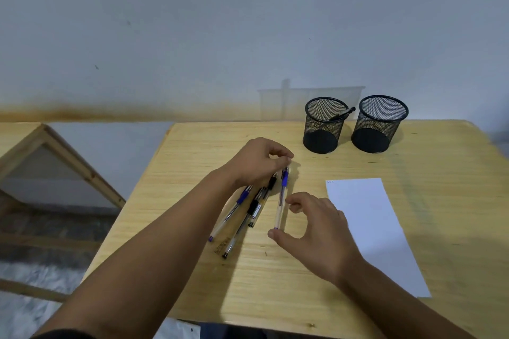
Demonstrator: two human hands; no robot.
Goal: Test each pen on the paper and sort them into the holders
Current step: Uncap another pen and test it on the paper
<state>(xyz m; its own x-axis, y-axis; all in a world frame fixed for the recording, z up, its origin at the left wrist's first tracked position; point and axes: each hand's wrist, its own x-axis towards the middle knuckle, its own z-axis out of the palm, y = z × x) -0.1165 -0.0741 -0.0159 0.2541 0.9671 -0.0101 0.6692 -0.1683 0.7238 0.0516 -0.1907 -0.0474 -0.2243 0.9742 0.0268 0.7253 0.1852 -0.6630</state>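
The left hand (257, 161) pinches the capped top of a blue pen (281, 197), fingers curled tightly on it. The right hand (311, 224) hovers beside the pen's lower end, thumb and fingers curved apart, holding nothing. Just left of that grip, 3 more pens (245, 213) lie on the wooden table (275, 283). Right of it lies the paper (369, 228); beyond stand 2 mesh holders (325, 125), the nearer containing 1 black pen (344, 113).

Desk (275, 283) of pale, matt, grained wood; two holders (321, 125) (378, 124) of black wire mesh; pens (280, 203) of clear glossy plastic; paper (369, 228) smooth, matt white.
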